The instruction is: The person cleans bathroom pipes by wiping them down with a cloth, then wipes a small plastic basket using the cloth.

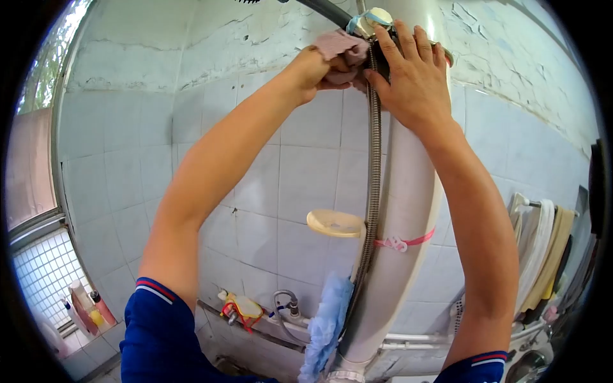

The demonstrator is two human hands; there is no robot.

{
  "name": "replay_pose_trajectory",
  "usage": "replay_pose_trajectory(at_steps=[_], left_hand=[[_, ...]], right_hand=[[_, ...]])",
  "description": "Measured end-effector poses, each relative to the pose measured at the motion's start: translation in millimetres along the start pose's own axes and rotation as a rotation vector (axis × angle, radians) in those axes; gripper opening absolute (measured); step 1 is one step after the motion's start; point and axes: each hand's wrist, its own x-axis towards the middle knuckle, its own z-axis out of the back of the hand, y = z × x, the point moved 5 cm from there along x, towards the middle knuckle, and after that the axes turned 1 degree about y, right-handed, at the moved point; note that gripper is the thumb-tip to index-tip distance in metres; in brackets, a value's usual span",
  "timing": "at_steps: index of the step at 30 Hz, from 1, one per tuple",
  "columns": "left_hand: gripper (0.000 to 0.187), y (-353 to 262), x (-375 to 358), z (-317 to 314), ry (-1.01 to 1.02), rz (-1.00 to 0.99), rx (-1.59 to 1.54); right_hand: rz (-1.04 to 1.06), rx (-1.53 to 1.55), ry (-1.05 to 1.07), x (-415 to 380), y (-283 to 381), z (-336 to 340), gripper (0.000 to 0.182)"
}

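Observation:
My left hand (311, 71) is closed round a pinkish cloth (341, 46), pressed near the top of a metal shower hose (375, 147). Beside it, my right hand (415, 76) lies spread over a dark fitting (381, 60) on the white pipe (408, 166), its fingers stretched upward. A pale round piece with a light blue tie (372, 22) sits just above the fingertips. The dark bar (325, 11) runs up and left from there. Part of the fitting is hidden behind both hands.
Below are a cream soap dish (335, 223), a pink strap (408, 241) round the pipe and a blue mesh cloth (327, 325). Taps (292, 307) stand low on the tiled wall. Bottles (89, 306) line the left windowsill; towels (543, 249) hang at right.

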Motion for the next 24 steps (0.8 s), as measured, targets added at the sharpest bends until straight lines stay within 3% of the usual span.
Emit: replay_pose_trajectory(at_steps=[2, 4, 6, 7, 9, 10, 12, 14, 16, 17, 18, 21, 24], left_hand=[[0.029, 0, -7, 17, -0.186, -0.146, -0.042], [0.033, -20, -15, 30, -0.322, -0.540, 0.147], [0.026, -53, -26, 41, -0.510, -0.759, 0.741], [0.015, -80, -13, 38, -0.106, -0.880, 0.498], [0.014, -104, -18, 25, -0.343, -1.109, 0.893], [0.011, -108, -16, 24, -0.586, -1.271, 1.098], [0.011, -113, 20, 24, 0.006, -1.087, 1.464], [0.012, -96, 51, 10, 0.181, -0.603, 1.180], [0.014, -91, 52, -4, 0.162, -0.822, 1.547], [0.015, -92, 57, 9, 0.058, -0.632, 1.333], [0.015, -100, 46, 8, 0.057, -0.627, 1.345], [0.022, -125, 44, 49, -0.374, -0.650, 1.810], [0.025, -138, 29, 53, -0.415, -0.399, 1.694]], right_hand=[[0.017, 0.037, -0.037, -1, 0, 0, 0.065], [0.017, 0.039, -0.033, -2, -1, 1, 0.064], [0.015, 0.026, -0.050, -2, -1, 0, 0.064], [0.012, 0.028, -0.051, -2, 0, 1, 0.064], [-0.011, -0.001, 0.013, -2, 1, 2, 0.067], [-0.012, 0.002, 0.018, -3, 1, 3, 0.067], [0.009, -0.059, 0.016, 0, 4, 5, 0.067], [0.019, -0.049, 0.012, 0, 2, 3, 0.067], [0.030, -0.034, 0.006, 0, 2, 4, 0.067], [0.030, -0.038, 0.013, 0, 3, 6, 0.067], [0.029, -0.046, 0.019, 0, 3, 6, 0.067], [0.014, -0.019, -0.007, -1, 1, 5, 0.067], [-0.009, -0.007, 0.021, -2, 0, 4, 0.068]])
